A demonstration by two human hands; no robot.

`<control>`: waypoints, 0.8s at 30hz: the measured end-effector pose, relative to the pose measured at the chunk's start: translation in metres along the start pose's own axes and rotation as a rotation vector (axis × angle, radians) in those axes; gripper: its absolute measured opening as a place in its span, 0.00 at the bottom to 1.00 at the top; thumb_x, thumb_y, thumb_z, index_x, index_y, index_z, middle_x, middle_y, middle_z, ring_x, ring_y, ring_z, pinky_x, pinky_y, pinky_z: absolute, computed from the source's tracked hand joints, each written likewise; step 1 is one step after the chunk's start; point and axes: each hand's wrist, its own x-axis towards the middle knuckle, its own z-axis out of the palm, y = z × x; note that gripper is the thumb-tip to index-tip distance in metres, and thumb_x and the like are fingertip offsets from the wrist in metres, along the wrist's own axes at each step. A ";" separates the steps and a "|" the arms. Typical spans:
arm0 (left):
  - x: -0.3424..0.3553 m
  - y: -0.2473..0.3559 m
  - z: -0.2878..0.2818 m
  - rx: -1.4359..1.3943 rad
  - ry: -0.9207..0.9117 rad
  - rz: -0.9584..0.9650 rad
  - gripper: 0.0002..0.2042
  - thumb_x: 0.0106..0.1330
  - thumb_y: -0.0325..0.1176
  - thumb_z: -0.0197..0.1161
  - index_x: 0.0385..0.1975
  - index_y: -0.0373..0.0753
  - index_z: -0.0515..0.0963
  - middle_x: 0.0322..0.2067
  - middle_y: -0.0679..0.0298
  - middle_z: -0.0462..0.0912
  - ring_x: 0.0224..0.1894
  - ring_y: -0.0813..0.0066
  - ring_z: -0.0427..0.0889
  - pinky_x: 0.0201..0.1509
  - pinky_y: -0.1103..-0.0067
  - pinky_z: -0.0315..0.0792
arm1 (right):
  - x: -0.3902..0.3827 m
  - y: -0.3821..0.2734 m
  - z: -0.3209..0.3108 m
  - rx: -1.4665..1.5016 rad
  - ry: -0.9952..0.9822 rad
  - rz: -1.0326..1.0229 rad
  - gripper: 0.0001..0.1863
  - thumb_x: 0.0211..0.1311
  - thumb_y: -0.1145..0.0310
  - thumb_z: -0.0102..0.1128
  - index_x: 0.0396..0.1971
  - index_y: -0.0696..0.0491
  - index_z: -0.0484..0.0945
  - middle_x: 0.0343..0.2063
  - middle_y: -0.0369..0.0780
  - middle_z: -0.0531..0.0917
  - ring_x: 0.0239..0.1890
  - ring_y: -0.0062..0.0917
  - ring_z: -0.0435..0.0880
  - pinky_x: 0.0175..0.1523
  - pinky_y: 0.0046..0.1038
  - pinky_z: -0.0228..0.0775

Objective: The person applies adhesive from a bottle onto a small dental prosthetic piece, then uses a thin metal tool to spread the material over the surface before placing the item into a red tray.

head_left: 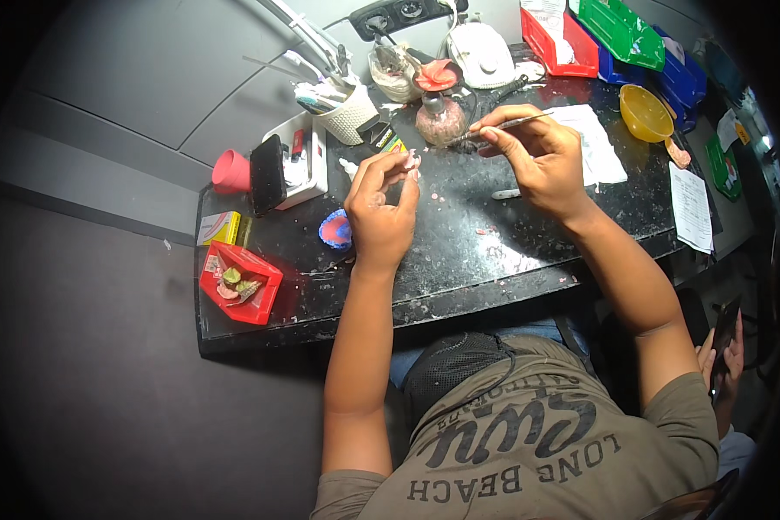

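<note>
Between thumb and fingertips, my left hand pinches a small pinkish-white piece, perhaps a dental part; its exact kind is too small to make out. My right hand is closed around a thin metal hand tool, held slanted, its left end near a round glass jar with a metal neck. The two hands are apart. A blue mould with a pink inside lies beside my left wrist. Under my right hand, a pale, flat-ended tool lies on the black worktop.
At the left stand a red bin with scraps, a pink cup, a dark phone and a white tray. A woven tool holder is behind. Paper and a yellow bowl lie right. Another person's hands hold a phone.
</note>
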 end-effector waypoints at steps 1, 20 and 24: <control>0.000 -0.001 -0.001 0.027 0.003 0.026 0.12 0.60 0.14 0.62 0.44 0.28 0.77 0.44 0.58 0.79 0.46 0.73 0.82 0.53 0.79 0.78 | 0.001 -0.001 0.001 0.015 0.019 -0.016 0.04 0.64 0.81 0.61 0.36 0.64 0.81 0.31 0.38 0.86 0.32 0.16 0.85 0.39 0.19 0.79; -0.002 0.006 0.001 0.446 0.063 0.597 0.23 0.55 0.10 0.64 0.51 0.32 0.70 0.44 0.49 0.80 0.41 0.61 0.85 0.45 0.73 0.81 | -0.003 -0.009 0.000 0.223 0.045 -0.015 0.05 0.66 0.79 0.60 0.38 0.64 0.79 0.34 0.41 0.85 0.36 0.23 0.87 0.41 0.24 0.84; -0.003 0.004 0.003 0.407 0.048 0.657 0.26 0.55 0.09 0.63 0.53 0.34 0.67 0.44 0.48 0.80 0.42 0.58 0.85 0.46 0.72 0.82 | -0.003 -0.011 -0.002 0.220 0.010 -0.012 0.04 0.65 0.80 0.60 0.38 0.64 0.79 0.33 0.41 0.85 0.35 0.23 0.87 0.41 0.24 0.84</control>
